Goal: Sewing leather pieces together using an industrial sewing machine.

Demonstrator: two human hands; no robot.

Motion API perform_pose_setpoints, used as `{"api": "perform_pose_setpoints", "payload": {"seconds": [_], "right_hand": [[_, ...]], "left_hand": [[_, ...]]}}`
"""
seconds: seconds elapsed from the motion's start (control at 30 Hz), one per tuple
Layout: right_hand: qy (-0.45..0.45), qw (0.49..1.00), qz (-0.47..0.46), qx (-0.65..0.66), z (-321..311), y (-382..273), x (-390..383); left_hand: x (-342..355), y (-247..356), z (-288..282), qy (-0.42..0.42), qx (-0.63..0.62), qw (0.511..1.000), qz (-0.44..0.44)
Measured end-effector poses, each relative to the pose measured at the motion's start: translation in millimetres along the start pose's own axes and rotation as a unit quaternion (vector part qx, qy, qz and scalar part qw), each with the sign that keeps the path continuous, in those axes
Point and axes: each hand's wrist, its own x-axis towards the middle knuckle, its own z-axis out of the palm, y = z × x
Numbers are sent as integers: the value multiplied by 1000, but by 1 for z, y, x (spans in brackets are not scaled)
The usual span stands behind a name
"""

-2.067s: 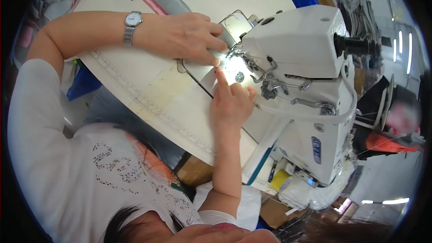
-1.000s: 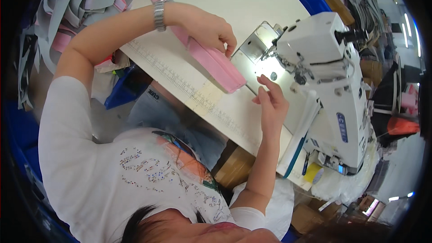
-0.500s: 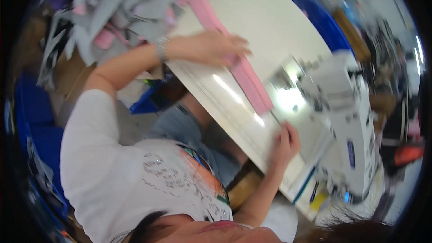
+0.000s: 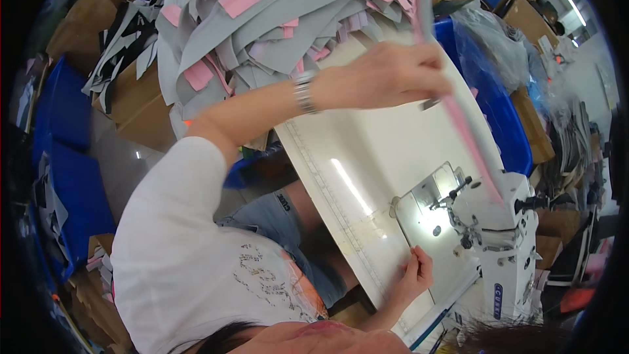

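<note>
My left hand (image 4: 393,77), with a metal watch on its wrist, is raised over the far part of the white table. Its fingers are closed on a long pink fabric strip (image 4: 462,128), which is smeared by motion and stretches from the top edge down past the sewing machine head. A small dark piece (image 4: 430,103) shows under the fingertips; its kind is unclear. Near the front edge of the table, my right hand (image 4: 418,272) has its thumb and fingers pinched together beside the machine's metal plate (image 4: 419,206). Whatever lies in that pinch is hidden.
The white sewing machine (image 4: 501,229) stands at the right of the table (image 4: 327,137), its lamp lit. A large heap of grey and pink fabric pieces (image 4: 282,19) covers the far left. Beyond the table is a blue bin (image 4: 514,134); cardboard boxes (image 4: 141,115) stand left.
The pink strip has gone from lying flat on the table to being lifted, away to the far right, in my left hand. My right hand stays pinched near the front edge. The view has shifted.
</note>
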Motion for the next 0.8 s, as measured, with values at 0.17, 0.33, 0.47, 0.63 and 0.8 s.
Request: {"api": "perform_pose_setpoints", "payload": {"seconds": [0.17,0.33,0.47,0.63,0.8], "right_hand": [[-11,999,-15,-30,0,-2,2],[-10,997,-56,-54,0,3,-1],[12,989,-78,-121,0,3,-4],[209,950,-165,-165,-6,-32,23],[243,924,-195,-222,2,-61,46]], "left_hand": [[23,-65,69,-5,-18,1000,9],[10,-119,-15,0,230,972,-39],[-32,-148,-103,77,465,874,-119],[-42,-122,-174,-3,437,843,-313],[-60,-147,-202,100,144,889,-424]]}}
